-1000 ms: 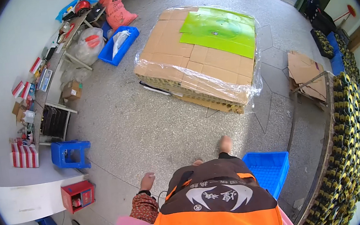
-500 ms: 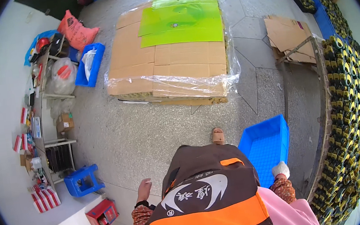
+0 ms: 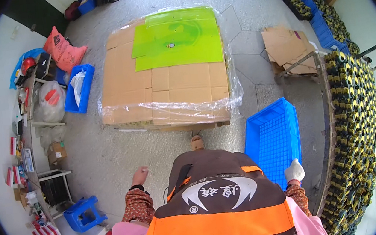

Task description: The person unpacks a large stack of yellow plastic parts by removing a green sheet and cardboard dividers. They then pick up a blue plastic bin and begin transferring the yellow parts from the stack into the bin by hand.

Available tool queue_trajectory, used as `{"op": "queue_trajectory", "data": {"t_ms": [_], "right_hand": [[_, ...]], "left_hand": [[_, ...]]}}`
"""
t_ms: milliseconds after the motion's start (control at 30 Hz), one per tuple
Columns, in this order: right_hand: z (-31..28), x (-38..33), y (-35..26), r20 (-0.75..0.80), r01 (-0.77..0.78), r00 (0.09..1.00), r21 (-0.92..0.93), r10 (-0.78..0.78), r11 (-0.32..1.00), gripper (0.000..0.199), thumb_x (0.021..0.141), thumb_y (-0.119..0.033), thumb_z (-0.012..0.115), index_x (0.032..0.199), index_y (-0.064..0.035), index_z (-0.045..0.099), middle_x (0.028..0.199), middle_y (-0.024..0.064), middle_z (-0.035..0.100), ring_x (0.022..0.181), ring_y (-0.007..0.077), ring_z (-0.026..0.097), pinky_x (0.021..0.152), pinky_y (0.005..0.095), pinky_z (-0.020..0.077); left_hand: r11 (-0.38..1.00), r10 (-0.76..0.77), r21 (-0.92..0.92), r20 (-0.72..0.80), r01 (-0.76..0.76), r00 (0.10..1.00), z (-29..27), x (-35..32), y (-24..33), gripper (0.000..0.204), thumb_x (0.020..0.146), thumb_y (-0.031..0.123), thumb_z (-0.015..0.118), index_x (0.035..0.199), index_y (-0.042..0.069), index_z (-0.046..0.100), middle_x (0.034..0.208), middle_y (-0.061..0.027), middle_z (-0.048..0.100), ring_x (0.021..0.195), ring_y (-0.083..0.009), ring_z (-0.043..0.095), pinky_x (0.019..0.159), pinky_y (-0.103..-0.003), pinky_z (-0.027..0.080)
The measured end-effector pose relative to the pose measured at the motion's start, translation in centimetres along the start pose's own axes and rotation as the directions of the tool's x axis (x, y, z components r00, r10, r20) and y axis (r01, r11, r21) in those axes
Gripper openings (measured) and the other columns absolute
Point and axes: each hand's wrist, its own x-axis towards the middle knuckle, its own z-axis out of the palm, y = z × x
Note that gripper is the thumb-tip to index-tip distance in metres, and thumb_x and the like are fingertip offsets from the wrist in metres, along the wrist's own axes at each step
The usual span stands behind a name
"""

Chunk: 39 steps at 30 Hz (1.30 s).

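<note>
My right hand (image 3: 294,171), in a white glove, is closed on the near right rim of a blue plastic crate (image 3: 266,120). The crate hangs tilted at my right side, and its gridded bottom shows with nothing on it. My bare left hand (image 3: 140,175) hangs out to the left, beside my dark apron with an orange band (image 3: 219,226). Its fingers look curled in, with nothing seen in them.
Ahead stands a plastic-wrapped stack topped with cardboard (image 3: 124,85) and green sheets (image 3: 188,34). Racked black-and-yellow parts (image 3: 353,122) line the right, near folded cardboard (image 3: 287,48). At left are a cluttered shelf (image 3: 48,124), a blue stool (image 3: 84,214) and a blue bin (image 3: 91,75).
The view has shifted, so the wrapped stack sits lower and farther left. My left hand has swung forward. My right hand still grips the crate, which has moved along with me.
</note>
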Motion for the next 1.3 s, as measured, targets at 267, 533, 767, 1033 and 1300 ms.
{"op": "queue_trajectory", "data": {"t_ms": [267, 533, 767, 1033, 1300], "right_hand": [[-3.9, 5.9, -1.2, -0.182, 0.016, 0.983, -0.015, -0.018, 1.0, 0.027, 0.082, -0.008, 0.064, 0.108, -0.0041, 0.062, 0.097, 0.0171, 0.074, 0.091, 0.0361, 0.073, 0.077, 0.0466, 0.0586], [-5.4, 20.8, -0.6, -0.211, 0.057, 0.975, -0.05, -0.066, 0.997, 0.022, 0.083, -0.009, 0.065, 0.104, -0.0056, 0.061, 0.094, 0.0147, 0.073, 0.09, 0.0331, 0.073, 0.075, 0.0437, 0.0582], [-2.4, 36.9, 0.9, -0.17, 0.159, 0.97, -0.081, -0.171, 0.984, 0.022, 0.084, -0.01, 0.066, 0.105, -0.0091, 0.061, 0.092, 0.0115, 0.073, 0.083, 0.0306, 0.074, 0.073, 0.041, 0.0588], [0.2, 47.1, 1.4, -0.045, 0.187, 0.982, 0.032, -0.185, 0.982, 0.023, 0.085, -0.006, 0.064, 0.106, -0.0085, 0.056, 0.096, 0.0112, 0.07, 0.09, 0.0319, 0.072, 0.076, 0.0442, 0.0586], [5.1, 49.5, 1.5, 0.004, 0.183, 0.983, 0.091, -0.184, 0.979, 0.043, 0.085, -0.008, 0.064, 0.127, -0.0058, 0.054, 0.11, 0.0096, 0.066, 0.1, 0.0309, 0.065, 0.082, 0.0453, 0.0523]], "left_hand": [[0.981, 0.194, 0.046, -0.128, -0.19, 0.973, -3.5, 10.8, 9.6, 0.037, 0.094, 0.028, 0.059, 0.127, 0.01, 0.065, 0.113, -0.0207, 0.071, 0.107, -0.0384, 0.067, 0.093, -0.047, 0.053], [0.939, 0.344, 0.007, -0.074, -0.344, 0.936, 0.2, 10.3, 27.2, 0.036, 0.095, 0.029, 0.061, 0.126, 0.011, 0.065, 0.108, -0.0178, 0.071, 0.1, -0.0343, 0.069, 0.089, -0.044, 0.054], [0.992, 0.058, 0.102, 0.124, -0.071, 0.991, 7.7, 0.7, 29.6, 0.042, 0.094, 0.033, 0.066, 0.129, 0.011, 0.067, 0.116, -0.0192, 0.072, 0.109, -0.0341, 0.068, 0.097, -0.043, 0.052], [0.984, -0.053, 0.174, 0.042, 0.045, 0.998, 4.3, -6.9, 49.5, 0.038, 0.097, 0.027, 0.066, 0.131, 0.009, 0.064, 0.122, -0.0168, 0.07, 0.111, -0.0313, 0.067, 0.096, -0.041, 0.052], [0.954, 0.209, 0.176, 0.197, -0.244, 0.958, 7.6, -7.8, 68.2, 0.035, 0.1, 0.017, 0.064, 0.135, 0.011, 0.06, 0.124, -0.0113, 0.067, 0.114, -0.0245, 0.066, 0.093, -0.037, 0.053]]}}
